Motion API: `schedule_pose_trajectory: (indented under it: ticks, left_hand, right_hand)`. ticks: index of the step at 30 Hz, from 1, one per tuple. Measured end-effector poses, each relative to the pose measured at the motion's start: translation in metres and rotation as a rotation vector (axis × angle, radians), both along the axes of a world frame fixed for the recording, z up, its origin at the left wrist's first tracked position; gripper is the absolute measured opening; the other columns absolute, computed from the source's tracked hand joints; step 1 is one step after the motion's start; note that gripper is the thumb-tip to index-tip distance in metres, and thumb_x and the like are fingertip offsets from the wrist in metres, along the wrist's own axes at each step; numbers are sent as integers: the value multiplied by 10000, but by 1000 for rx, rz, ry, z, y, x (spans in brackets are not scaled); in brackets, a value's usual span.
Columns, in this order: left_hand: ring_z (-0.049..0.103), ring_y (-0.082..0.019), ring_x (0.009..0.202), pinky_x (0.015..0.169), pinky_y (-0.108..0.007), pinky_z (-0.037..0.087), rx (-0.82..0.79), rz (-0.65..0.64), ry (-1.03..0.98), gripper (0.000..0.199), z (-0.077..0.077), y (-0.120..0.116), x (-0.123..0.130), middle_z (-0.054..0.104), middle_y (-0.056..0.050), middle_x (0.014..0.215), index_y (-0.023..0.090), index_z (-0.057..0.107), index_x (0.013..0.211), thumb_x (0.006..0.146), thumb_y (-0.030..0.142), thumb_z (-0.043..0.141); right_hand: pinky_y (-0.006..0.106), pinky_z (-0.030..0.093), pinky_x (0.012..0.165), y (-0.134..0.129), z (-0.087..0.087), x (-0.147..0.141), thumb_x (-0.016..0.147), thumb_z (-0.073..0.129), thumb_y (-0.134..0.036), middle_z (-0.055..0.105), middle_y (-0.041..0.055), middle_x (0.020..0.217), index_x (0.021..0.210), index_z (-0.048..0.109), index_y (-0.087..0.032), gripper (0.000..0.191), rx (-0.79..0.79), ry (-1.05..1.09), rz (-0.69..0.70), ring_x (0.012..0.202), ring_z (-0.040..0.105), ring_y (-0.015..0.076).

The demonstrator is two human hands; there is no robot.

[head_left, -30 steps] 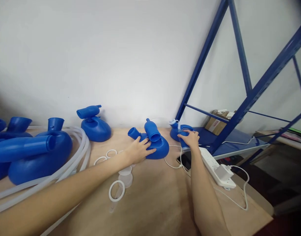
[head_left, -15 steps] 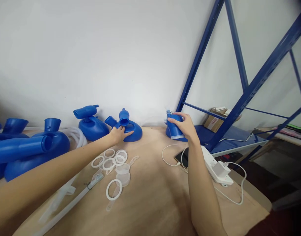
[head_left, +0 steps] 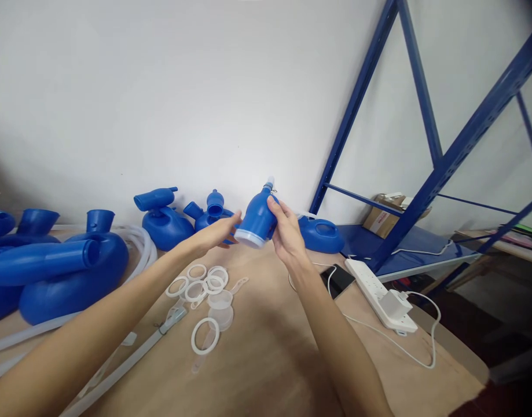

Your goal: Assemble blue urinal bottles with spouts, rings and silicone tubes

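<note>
My right hand [head_left: 287, 229] grips a blue funnel-shaped piece [head_left: 257, 214] with a clear tip at its top and a whitish ring round its wide lower end. It is held tilted above the table. Just left of that piece is my left hand [head_left: 217, 233], fingers apart, holding nothing. Behind my left hand stands a blue container [head_left: 200, 214] with an upright spout. On the right, a blue jug with a handle [head_left: 322, 234] sits against the wall.
White rings [head_left: 205, 336] and clear discs lie on the brown table [head_left: 266, 347]. More blue containers [head_left: 74, 278] and pale tubing [head_left: 146, 249] are at left. A power strip [head_left: 381, 298], phone [head_left: 337, 281] and blue shelf frame [head_left: 448, 168] are at right.
My right hand has moved left, lifting the blue piece away from the jug at right. My left hand has come off the blue container and moved right, beside the piece.
</note>
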State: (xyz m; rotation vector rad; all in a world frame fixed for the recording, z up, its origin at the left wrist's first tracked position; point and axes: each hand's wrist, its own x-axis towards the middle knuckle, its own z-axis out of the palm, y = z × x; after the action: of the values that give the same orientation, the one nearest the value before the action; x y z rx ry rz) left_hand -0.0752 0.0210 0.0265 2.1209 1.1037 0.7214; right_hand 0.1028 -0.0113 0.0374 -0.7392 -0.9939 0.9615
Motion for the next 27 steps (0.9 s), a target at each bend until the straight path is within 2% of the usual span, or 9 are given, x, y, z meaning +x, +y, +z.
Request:
schedule_pose_trajectory:
  ticks: [1, 2, 4, 5, 8, 11, 15, 21, 27]
  left_hand:
    - [742, -270, 1024, 796, -370, 622, -209, -10, -220, 632, 9, -15, -3, 779, -127, 1103, 197, 687, 1227, 1049, 622, 255]
    - [746, -262, 1021, 785, -371, 633, -255, -13, -289, 671, 17, -31, -7, 775, -106, 1135, 227, 655, 1281, 1042, 661, 202]
    - [728, -260, 1090, 795, -337, 638, -280, 56, -430, 576, 30, -59, -21, 745, -81, 1233, 257, 593, 1369, 965, 661, 523]
    - [734, -255, 1068, 763, -312, 636, -260, 136, -484, 633, 35, -70, -31, 735, -71, 1246, 268, 560, 1400, 877, 594, 703]
    - [755, -230, 888, 677, -280, 607, -201, 267, -549, 763, 46, -89, -68, 739, -66, 1203, 249, 575, 1389, 709, 452, 854]
    - [740, -224, 776, 657, -273, 595, -212, 343, -496, 756, 56, -93, -106, 778, -37, 1023, 243, 671, 1294, 591, 431, 878]
    - [713, -237, 684, 574, -285, 579, -251, 392, -482, 701, 65, -90, -138, 760, -28, 835, 235, 718, 1199, 538, 427, 846]
    - [626, -149, 594, 487, -207, 510, -28, 442, -494, 451, 70, -86, -158, 659, 35, 759, 257, 696, 1026, 622, 425, 805]
    - [647, -161, 634, 531, -195, 508, 91, 429, -457, 395, 72, -92, -163, 698, 23, 738, 245, 722, 1001, 692, 483, 779]
  right_hand:
    - [328, 517, 745, -1, -5, -11, 702, 876, -565, 705, 15, 960, 1071, 712, -229, 525, -9, 49, -23, 899, 640, 212]
    - [321, 513, 743, -3, -8, -23, 702, 873, -576, 704, 9, 973, 1094, 697, -244, 543, -18, 97, -30, 906, 642, 206]
    - [305, 512, 750, -12, -9, -46, 713, 860, -596, 698, 0, 964, 1111, 678, -262, 551, -21, 149, 18, 911, 644, 194]
    - [297, 514, 747, -17, -7, -55, 731, 842, -614, 688, -4, 932, 1103, 677, -260, 539, -12, 154, 71, 895, 643, 187]
    - [290, 528, 695, -29, 5, -71, 795, 738, -712, 604, -32, 762, 1085, 694, -257, 541, -17, 117, 290, 759, 615, 167]
    - [305, 555, 655, -27, 18, -74, 786, 700, -776, 579, -34, 724, 1015, 708, -260, 565, -54, 34, 431, 703, 601, 166]
    - [265, 558, 658, -15, 20, -82, 706, 838, -668, 638, -13, 790, 772, 690, -220, 476, 41, -153, 343, 744, 604, 143]
    - [263, 533, 563, -7, 14, -107, 777, 737, -734, 636, -4, 734, 814, 687, -217, 521, -69, -182, 461, 654, 625, 143]
    - [253, 498, 534, -3, 22, -121, 741, 817, -570, 608, -26, 679, 756, 643, -216, 396, -11, -22, 488, 594, 574, 125]
